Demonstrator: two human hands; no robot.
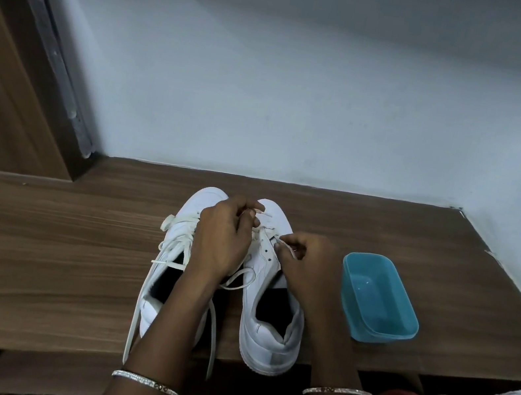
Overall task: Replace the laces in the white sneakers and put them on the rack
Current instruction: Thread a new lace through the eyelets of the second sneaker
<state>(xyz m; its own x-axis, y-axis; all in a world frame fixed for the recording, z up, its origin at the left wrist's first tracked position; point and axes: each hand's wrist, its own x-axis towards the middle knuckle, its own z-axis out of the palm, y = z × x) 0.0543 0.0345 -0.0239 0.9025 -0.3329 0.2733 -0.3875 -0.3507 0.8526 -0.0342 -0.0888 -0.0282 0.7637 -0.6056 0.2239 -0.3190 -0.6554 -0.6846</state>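
Fingers (245, 209) of the left hand (218, 242) and right hand (307, 268) are pinched on lace ends (265, 214) at the right sneaker (266, 334), set on the wooden top (51, 247) beside 1 loosely laced sneaker (204, 199); lacing is underway, and crossing through the next eyelets is judged the move required.

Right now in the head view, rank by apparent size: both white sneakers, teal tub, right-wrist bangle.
1. The lace-trailing sneaker and the sneaker beside the tub: they look alike and both are partly hidden, so tied.
2. The teal tub.
3. The right-wrist bangle.
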